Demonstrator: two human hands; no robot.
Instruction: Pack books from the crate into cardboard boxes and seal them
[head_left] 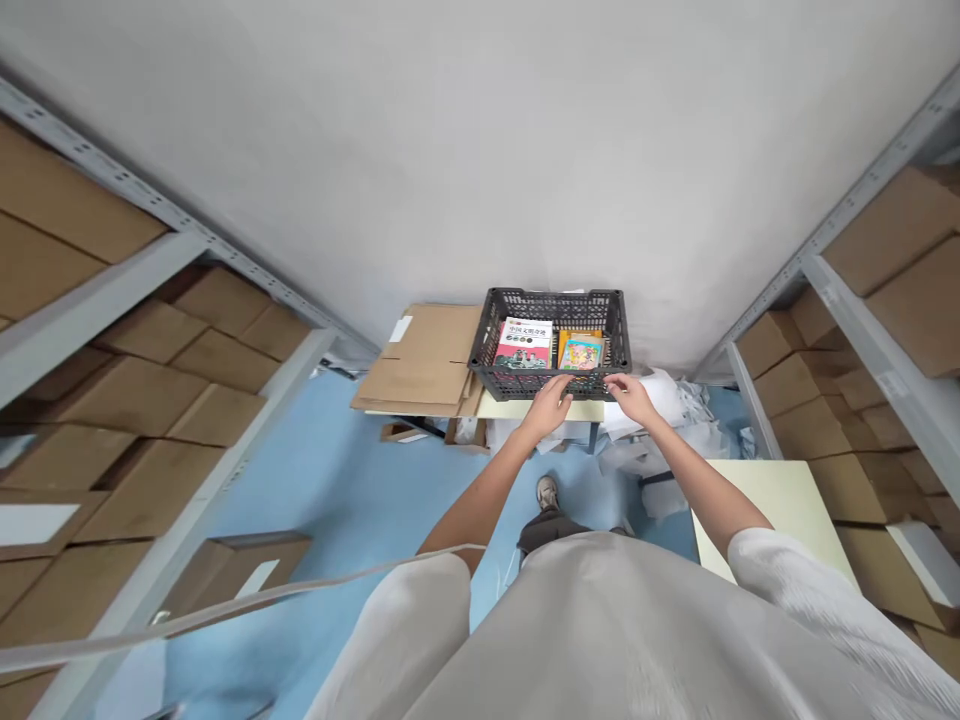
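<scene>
A black plastic crate (491, 377) with mesh sides stands on a low table against the wall. Inside it, on the left, lies a book (526, 340) with a white and red cover; on the right are a colourful blue and pink book (581, 354) and an orange-yellow item. My left hand (551, 402) is at the crate's near rim, thumb and fingers apart. Close to the rim's right end is my right hand (632, 395), its fingers loosely bent and apart. Neither hand visibly wraps round the rim; whether the fingertips touch it I cannot tell.
Flattened cardboard (424, 355) lies left of the crate on the low table (510, 410). Crumpled white wrapping (660, 405) is heaped to the right. Shelves of cardboard boxes (142, 400) flank both sides. A pale table (765, 500) stands at my right; a carton (240, 570) is at lower left.
</scene>
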